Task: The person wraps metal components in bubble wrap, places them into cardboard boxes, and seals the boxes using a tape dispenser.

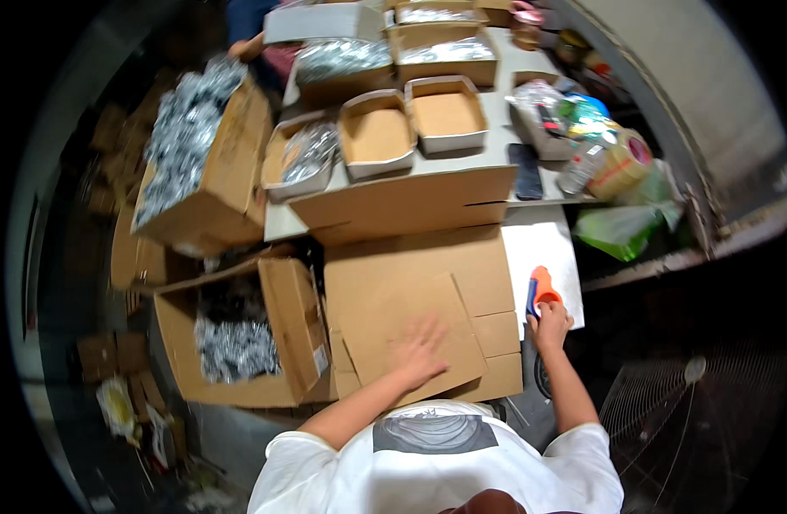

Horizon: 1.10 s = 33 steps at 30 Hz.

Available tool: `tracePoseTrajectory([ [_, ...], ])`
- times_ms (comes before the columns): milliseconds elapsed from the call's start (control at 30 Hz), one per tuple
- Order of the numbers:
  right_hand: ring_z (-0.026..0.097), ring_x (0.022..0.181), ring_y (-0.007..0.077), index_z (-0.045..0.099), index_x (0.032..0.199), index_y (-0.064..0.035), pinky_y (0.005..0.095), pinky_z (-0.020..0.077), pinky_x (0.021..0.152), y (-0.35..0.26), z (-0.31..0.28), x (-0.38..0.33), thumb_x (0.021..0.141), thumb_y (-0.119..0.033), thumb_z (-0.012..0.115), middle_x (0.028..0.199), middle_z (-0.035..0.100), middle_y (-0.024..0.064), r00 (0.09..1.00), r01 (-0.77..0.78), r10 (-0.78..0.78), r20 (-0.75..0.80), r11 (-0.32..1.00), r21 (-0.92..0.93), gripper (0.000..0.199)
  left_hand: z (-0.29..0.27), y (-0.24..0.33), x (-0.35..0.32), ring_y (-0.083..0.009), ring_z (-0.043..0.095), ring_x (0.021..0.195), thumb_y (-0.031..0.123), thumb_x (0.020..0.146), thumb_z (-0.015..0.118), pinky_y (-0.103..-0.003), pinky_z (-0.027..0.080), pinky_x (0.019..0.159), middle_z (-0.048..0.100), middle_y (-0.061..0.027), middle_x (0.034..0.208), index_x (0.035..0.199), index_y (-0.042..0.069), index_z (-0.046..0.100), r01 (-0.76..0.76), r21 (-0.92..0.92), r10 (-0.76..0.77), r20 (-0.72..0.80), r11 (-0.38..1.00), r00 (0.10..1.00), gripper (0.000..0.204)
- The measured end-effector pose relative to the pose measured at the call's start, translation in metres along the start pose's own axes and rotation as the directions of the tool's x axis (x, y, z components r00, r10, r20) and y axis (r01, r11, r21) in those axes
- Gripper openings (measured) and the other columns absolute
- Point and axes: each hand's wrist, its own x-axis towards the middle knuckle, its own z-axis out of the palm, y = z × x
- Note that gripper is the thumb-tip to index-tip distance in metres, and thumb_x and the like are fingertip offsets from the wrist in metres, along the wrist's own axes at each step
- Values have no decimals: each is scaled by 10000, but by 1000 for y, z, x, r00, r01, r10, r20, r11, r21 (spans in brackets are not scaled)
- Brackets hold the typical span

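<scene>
My left hand [421, 349] lies with fingers spread on a loose flat cardboard sheet [411, 313]; it is slightly blurred. That sheet rests, a little turned, on a larger unfolded cardboard piece [492, 274] with slots and creases, whose far flap [402, 206] stands up. To the right, my right hand [549, 325] has its fingers closed on the near end of an orange and blue tape dispenser [542, 283]. The dispenser is over a white surface [539, 231] beside the cardboard. My fingers partly hide its near end.
Cartons of silvery plastic-wrapped items [184, 128] stand left, one open carton [291, 300] near the cardboard. Small trays [376, 163] line the far table. A phone [525, 171], tape rolls [625, 163] and a green bag [620, 231] lie right. A person's hand [248, 47] shows far left.
</scene>
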Motion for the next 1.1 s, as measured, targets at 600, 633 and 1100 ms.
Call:
tracePoseTrajectory([
  [600, 477, 1162, 275, 402, 1300, -10, 394, 413, 951, -159, -15, -89, 834, -487, 504, 1302, 462, 147, 431, -651, -452, 781, 444, 616, 675, 47, -38, -257, -179, 198, 1357, 544, 915, 386, -337, 196, 1087, 173, -54, 1501, 1469, 161, 24, -258, -965, -669, -161, -48, 726, 764],
  [633, 484, 1152, 277, 406, 1296, -10, 396, 420, 942, -175, -17, -104, 830, -482, 506, 1293, 469, 149, 349, -644, -524, 777, 468, 605, 670, 59, -34, -289, -179, 198, 1357, 544, 915, 386, -337, 196, 1087, 173, -54, 1501, 1469, 161, 24, -293, -955, -715, -178, -39, 676, 764],
  [1100, 566, 1030, 264, 508, 1192, -41, 393, 486, 844, -359, -107, -670, 788, -399, 538, 1135, 582, 116, -928, -229, -337, 161, 853, 469, 541, 371, 290, -694, -228, 520, 1070, 572, 900, 372, -408, 400, 894, 546, -52, 1190, 1231, 195, 478, -745, 174, -752, -34, 644, -658, 513],
])
